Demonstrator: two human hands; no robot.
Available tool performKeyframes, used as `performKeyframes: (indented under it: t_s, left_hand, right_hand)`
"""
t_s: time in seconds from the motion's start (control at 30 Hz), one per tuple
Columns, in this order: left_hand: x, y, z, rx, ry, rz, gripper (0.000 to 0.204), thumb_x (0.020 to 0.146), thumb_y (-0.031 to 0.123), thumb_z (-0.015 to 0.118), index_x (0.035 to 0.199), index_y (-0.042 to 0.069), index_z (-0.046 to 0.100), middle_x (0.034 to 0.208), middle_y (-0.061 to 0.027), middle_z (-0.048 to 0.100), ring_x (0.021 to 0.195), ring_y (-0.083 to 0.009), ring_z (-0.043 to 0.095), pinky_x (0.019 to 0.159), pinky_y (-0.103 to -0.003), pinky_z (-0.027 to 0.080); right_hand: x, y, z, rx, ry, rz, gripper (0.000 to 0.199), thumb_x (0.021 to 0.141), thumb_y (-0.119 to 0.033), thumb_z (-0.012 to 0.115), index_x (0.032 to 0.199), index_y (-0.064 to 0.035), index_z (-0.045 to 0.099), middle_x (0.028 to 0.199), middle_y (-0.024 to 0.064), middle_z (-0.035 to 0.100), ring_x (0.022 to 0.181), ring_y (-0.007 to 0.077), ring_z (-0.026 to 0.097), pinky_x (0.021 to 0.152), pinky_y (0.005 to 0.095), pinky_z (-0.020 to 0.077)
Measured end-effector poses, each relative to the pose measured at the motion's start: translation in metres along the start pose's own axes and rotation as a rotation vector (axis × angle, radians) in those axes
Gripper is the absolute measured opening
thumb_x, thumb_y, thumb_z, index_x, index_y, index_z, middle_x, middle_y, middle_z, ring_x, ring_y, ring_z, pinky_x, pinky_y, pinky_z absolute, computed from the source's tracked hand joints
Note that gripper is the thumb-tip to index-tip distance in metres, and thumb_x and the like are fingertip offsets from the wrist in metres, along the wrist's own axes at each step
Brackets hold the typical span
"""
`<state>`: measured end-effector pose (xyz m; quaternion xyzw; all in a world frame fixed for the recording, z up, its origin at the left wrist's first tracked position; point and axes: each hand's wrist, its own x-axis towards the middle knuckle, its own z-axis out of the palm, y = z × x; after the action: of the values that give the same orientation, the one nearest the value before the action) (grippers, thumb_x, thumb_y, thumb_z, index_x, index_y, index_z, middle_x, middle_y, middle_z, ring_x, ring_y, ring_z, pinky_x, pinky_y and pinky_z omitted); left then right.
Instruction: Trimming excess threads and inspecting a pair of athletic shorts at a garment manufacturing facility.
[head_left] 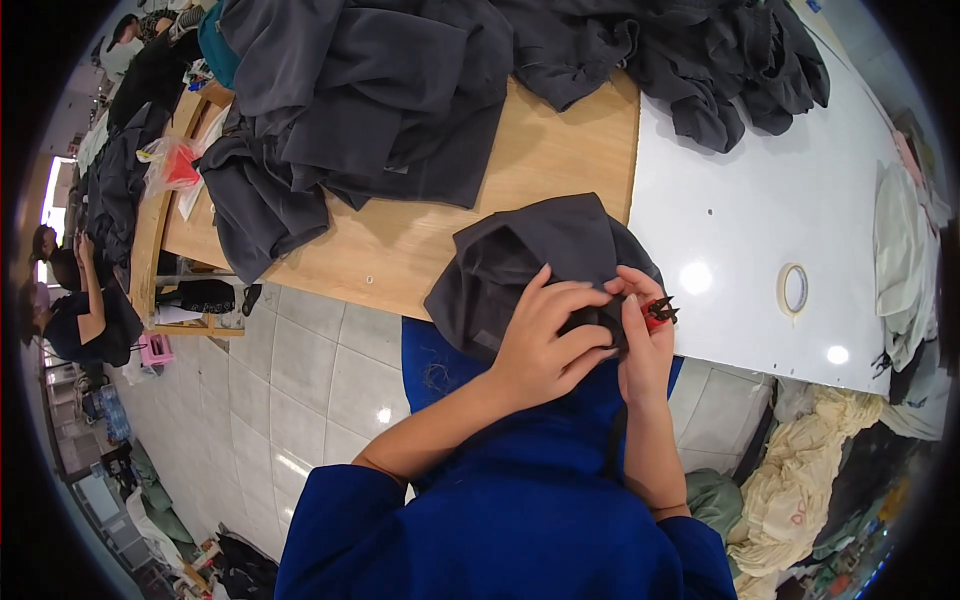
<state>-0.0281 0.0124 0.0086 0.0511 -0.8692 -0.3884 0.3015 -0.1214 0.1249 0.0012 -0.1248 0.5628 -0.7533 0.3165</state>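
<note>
A dark grey garment piece (555, 235) lies bunched at the table's near edge, its lower part hanging toward my lap. My left hand (548, 345) grips its cloth, fingers bent over the folds toward the right hand. Opposite it, my right hand (643, 345) holds small red-handled thread snips (658, 313) in the palm, dark blades sticking out to the right. That hand's thumb and forefinger come together at the garment's right side. What lies between those fingertips is too small to make out.
A large heap of dark grey garments (390, 90) covers the back left of the wooden table (560, 140). More dark clothes (735, 60) lie across the white tabletop (720, 250), where a tape roll (792, 289) rests. Cream cloth (800, 490) is piled at lower right. Another person (90, 305) is far left.
</note>
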Motion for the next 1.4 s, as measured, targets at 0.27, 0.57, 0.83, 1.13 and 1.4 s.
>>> performKeyframes:
  t_s: [0.27,0.57,0.83,1.13,1.4]
  left_hand:
    - [-0.036,-0.002,-0.001,-0.028,0.120,-0.138,0.021,0.064,0.008,0.077,0.081,0.012,0.066,0.103,-0.0034,0.059,0.094,-0.0253,0.052,0.085,-0.040,0.042]
    - [-0.043,-0.006,-0.005,-0.055,0.029,-0.168,0.022,0.068,0.006,0.074,0.089,0.008,0.067,0.101,-0.0059,0.060,0.090,-0.0264,0.054,0.077,-0.033,0.044]
    - [-0.044,-0.011,-0.010,-0.069,0.018,-0.189,0.022,0.071,0.003,0.070,0.093,0.006,0.067,0.099,-0.0087,0.060,0.088,-0.0275,0.055,0.078,-0.033,0.045]
    - [-0.051,-0.037,-0.023,-0.396,0.329,-0.611,0.035,0.092,0.001,0.051,0.126,-0.001,0.048,0.093,-0.0065,0.059,0.083,-0.0096,0.056,0.075,-0.021,0.044]
    - [-0.038,-0.067,-0.039,-0.358,0.324,-0.636,0.056,0.087,0.008,0.061,0.137,0.005,0.036,0.090,-0.0038,0.055,0.074,-0.0060,0.049,0.066,-0.019,0.041]
  right_hand:
    - [-0.007,0.003,-0.002,0.156,-0.027,0.152,0.024,0.098,-0.017,0.044,0.116,-0.0037,0.054,0.102,0.0049,0.059,0.089,0.0076,0.050,0.082,0.0213,0.0380]
    - [-0.010,0.004,-0.006,0.145,-0.092,0.083,0.023,0.097,-0.013,0.045,0.116,-0.0019,0.052,0.101,0.0066,0.057,0.096,0.0121,0.053,0.088,0.0253,0.0401]
    - [-0.010,0.002,-0.007,0.122,-0.087,0.082,0.023,0.097,-0.012,0.044,0.116,-0.0021,0.052,0.101,0.0063,0.057,0.096,0.0118,0.053,0.088,0.0252,0.0400]
    - [-0.006,-0.005,-0.016,0.212,0.043,0.051,0.020,0.097,-0.014,0.045,0.111,-0.0030,0.055,0.100,0.0054,0.058,0.092,0.0096,0.052,0.082,0.0221,0.0387]
    - [0.004,-0.015,-0.042,0.277,0.197,0.024,0.021,0.099,-0.015,0.042,0.112,-0.0025,0.053,0.098,0.0066,0.059,0.090,0.0112,0.055,0.079,0.0245,0.0445]
